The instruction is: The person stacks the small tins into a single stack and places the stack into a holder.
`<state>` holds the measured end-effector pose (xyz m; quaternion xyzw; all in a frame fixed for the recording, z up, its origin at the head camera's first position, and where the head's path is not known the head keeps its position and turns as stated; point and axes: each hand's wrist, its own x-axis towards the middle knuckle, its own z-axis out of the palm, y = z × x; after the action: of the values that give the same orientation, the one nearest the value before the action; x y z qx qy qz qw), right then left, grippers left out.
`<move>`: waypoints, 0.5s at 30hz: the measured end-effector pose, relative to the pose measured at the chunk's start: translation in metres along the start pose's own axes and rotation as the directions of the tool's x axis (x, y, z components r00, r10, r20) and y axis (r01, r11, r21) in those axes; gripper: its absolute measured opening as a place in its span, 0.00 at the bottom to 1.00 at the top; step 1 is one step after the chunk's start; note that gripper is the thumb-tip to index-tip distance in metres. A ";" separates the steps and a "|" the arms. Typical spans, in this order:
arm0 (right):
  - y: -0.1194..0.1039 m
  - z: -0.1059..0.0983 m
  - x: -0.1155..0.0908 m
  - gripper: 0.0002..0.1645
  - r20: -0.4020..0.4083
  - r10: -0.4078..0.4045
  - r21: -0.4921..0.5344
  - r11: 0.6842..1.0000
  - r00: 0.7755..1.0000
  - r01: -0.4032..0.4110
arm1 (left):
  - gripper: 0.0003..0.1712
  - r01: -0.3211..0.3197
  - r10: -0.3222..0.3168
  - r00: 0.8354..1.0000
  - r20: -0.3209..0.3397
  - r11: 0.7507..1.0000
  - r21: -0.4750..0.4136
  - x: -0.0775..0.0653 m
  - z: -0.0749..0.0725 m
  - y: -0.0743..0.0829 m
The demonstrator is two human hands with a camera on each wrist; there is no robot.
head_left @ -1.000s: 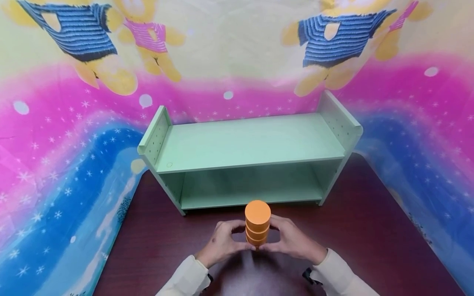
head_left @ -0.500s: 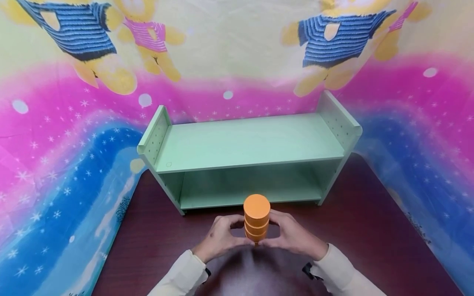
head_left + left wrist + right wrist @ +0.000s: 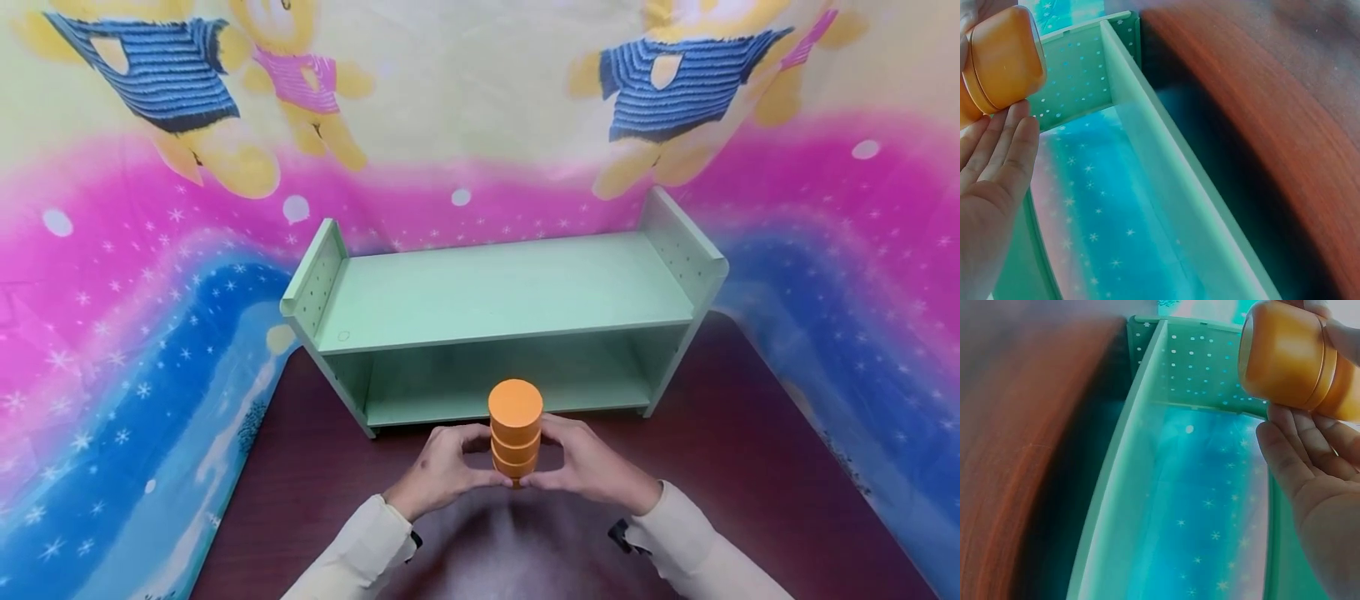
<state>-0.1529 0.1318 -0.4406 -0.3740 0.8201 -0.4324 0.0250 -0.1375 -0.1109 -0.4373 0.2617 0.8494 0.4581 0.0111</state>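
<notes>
An orange ridged cylinder [image 3: 515,429] with a flat round top stands upright between my hands in the head view, overlapping the front of the green shelf [image 3: 495,292]. My left hand [image 3: 442,471] grips it from the left, thumb on the near side and fingers on the far side. From the right, my right hand [image 3: 600,468] holds it in the same way. Both wrist views show its glossy rounded end and a groove round its body [image 3: 1007,59], with fingertips [image 3: 1285,425] against its side.
Two shelf levels sit between raised, perforated side panels [image 3: 686,246]. The shelf stands on a dark red-brown table [image 3: 300,500]. Behind it and at both sides hangs a printed cloth [image 3: 465,100] with teddy bears.
Both hands have moved the orange cylinder up in the head view, toward the shelf, and slightly left. The grip looks the same, and the shelf stays in place.
</notes>
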 end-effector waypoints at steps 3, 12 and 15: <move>-0.002 -0.002 0.002 0.35 0.008 0.018 0.001 1.000 1.000 -0.018 | 0.29 0.015 -0.015 1.000 0.014 1.000 -0.016 0.001 -0.003 0.003; -0.009 -0.011 0.009 0.37 0.019 0.035 -0.024 0.999 0.999 -0.034 | 0.30 0.026 -0.026 0.999 0.030 1.000 0.002 0.007 -0.012 0.010; -0.012 -0.015 0.012 0.37 0.021 0.045 -0.023 0.999 0.999 -0.044 | 0.31 0.037 -0.037 0.999 0.036 0.999 0.003 0.010 -0.016 0.013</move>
<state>-0.1605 0.1305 -0.4193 -0.3604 0.8328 -0.4184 0.0390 -0.1445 -0.1130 -0.4157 0.2543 0.8543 0.4521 0.0343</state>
